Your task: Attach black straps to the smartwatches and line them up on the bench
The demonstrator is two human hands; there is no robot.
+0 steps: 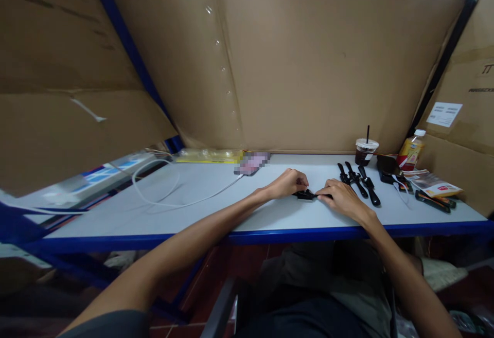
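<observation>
A black piece with a thin handle [305, 194] lies low over the table, between my two hands. My right hand [341, 197] is closed around its right end, with thumb and finger pinching the narrow part. Just above the middle of the piece, my left hand [286, 183] is curled with its fingertips pressed together; what they pinch is too small to make out. Several similar black handled pieces [352, 178] lie side by side to the right of my right hand. Their exact kind is not clear.
A charging phone [252, 163] and its white cable [193, 204] lie left of my hands. Farther right stand a lidded drink cup [365, 153] and a juice bottle [412, 150], near a snack packet [434, 182]. Cardboard walls [309, 70] enclose the blue-edged table [216, 214].
</observation>
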